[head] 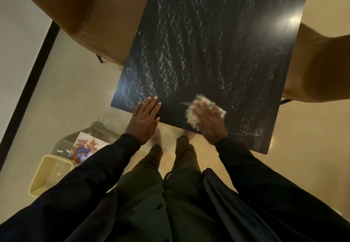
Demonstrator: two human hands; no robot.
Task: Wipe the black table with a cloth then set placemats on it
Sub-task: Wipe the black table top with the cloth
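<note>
Nearest, at the bottom of the view: two dark sleeves [91, 181] reaching forward, green trousers [151, 194] between them, and below those two feet [156, 137] on the pale floor [75, 90], just under the near edge of the table.

On the floor to the left, beside the left sleeve: a pale yellow basket [50, 173]. Just behind it, a flower-printed mat [85, 147] lying flat on something transparent, partly hidden by the sleeve. Not possible to tell whether one mat or several.

Next, the left hand [143, 121], laid flat on the near edge of the black table [208, 42], close to its near left corner. Fingers straight and held together, fingertips on the top, palm partly over the edge. Holding nothing.

To the right of it, well apart, the right hand [210, 122] on top of a white crumpled cloth [197, 113], pressing it on the table top close to the near edge. Cloth showing out past the hand on the left, front and right. Hand and cloth both blurred, so gripping or only pressing flat: cannot tell.

Further on, the table top covered with pale streaks and specks, with one bright reflection of light toward the far right side.

Farthest: the left brown chair [94, 18] close against the left side of the table, and the right brown chair [322, 67] close against the right side.
</note>
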